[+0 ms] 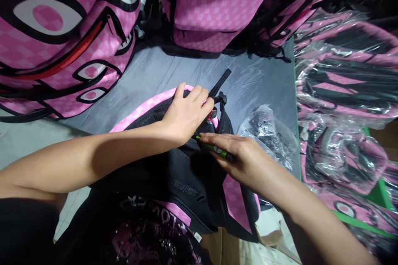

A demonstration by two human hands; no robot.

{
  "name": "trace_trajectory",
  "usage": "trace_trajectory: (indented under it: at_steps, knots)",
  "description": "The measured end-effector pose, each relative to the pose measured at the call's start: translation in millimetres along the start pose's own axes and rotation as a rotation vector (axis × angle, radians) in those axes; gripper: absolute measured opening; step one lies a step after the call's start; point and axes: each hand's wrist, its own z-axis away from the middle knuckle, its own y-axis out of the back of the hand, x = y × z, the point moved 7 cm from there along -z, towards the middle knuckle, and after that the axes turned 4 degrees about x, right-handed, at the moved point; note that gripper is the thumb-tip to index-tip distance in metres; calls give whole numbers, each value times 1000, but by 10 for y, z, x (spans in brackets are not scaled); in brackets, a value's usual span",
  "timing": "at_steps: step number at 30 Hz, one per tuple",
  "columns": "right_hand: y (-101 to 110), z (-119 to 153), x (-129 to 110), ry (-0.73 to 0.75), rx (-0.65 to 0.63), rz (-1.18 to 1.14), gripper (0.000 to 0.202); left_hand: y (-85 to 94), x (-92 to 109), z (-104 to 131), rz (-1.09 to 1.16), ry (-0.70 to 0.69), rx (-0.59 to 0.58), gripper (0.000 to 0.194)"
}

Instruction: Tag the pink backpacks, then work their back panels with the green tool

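A black backpack with pink checked trim (182, 169) lies on the grey tabletop and hangs over its near edge against my body. My left hand (188, 112) is closed over the upper edge of the bag, fingers bent around the fabric by a strap and buckle (222, 98). Just to the right and below, my right hand (231, 149) is wrapped around a slim green-and-black hand tool (217, 150). Its tip sits close under my left hand, against the bag. Whether the tip touches the fabric I cannot tell. A small red-edged spot (213, 113) shows beside my left fingers.
Pink backpacks with printed eyes and teeth (62, 49) stand at the left, and more pink bags (217, 8) along the back. Crumpled clear plastic (269, 132) lies right of my bag. Plastic-wrapped bags (345, 87) are stacked beyond the table's right edge.
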Motion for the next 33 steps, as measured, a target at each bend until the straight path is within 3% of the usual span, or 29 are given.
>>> trace_trajectory:
  at_steps: [5,10,16,26,33]
  knots:
    - [-17,10,-9,-60,12,-12,37,0,-19,4,34,17,-7,44]
    - [-38,56,-16,-116,156,41,31,-19,-27,-6,47,24,-14,44]
    - [-82,74,-64,-183,213,79,27,-17,-24,-11,58,22,-28,43]
    - [-83,94,-49,-282,170,124,28,-18,-29,-23,92,30,-24,42]
    - [-102,136,-45,-303,224,105,29,-16,-30,-23,92,35,-18,43]
